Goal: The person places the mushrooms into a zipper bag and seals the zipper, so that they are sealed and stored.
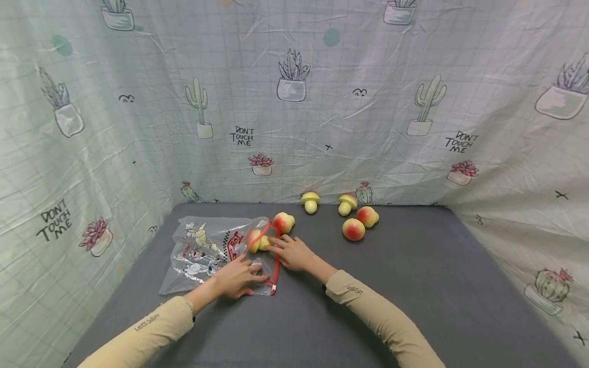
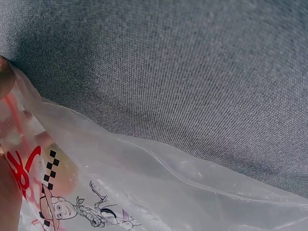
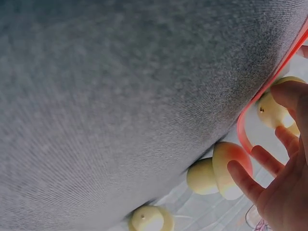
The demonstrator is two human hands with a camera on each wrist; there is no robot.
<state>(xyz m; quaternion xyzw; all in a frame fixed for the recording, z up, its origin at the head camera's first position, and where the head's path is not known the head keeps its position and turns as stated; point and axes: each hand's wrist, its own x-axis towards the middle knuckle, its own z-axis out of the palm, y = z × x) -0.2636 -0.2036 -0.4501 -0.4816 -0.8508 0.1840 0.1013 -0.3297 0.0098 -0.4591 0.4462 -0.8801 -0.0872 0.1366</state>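
Two hands are working at the mouth of a clear plastic bag (image 1: 230, 225). The right hand (image 1: 296, 253) is reaching in at the bag's right side with its fingers spread, thumb and forefinger touching a red-and-yellow mushroom-shaped piece (image 1: 253, 240); whether they are pinching it or only nudging it, I cannot tell. That piece is lying just within the bag's mouth, its pale stem pointing outward. The left hand (image 1: 236, 277) is resting on the near right part of the bag, fingers loose and splayed, and the upper lip of the mouth is curving back toward it.

A red strip (image 1: 277, 266) is edging the bag's mouth, with a small slider (image 1: 273, 289) sitting at the near corner. Printed cartoon figures and red lettering are showing on the bag.

Farther out, a second piece (image 1: 282, 223) is lying just beside the bag's far right corner. Two more (image 1: 310, 200) are standing cap-up beyond the bag and to its right, and another two (image 1: 354, 229) are lying close together well to the bag's right. Under the bag, a dark grey table (image 1: 414, 286) is spreading out; behind it, a cactus-printed cloth (image 1: 336, 122) is hanging.
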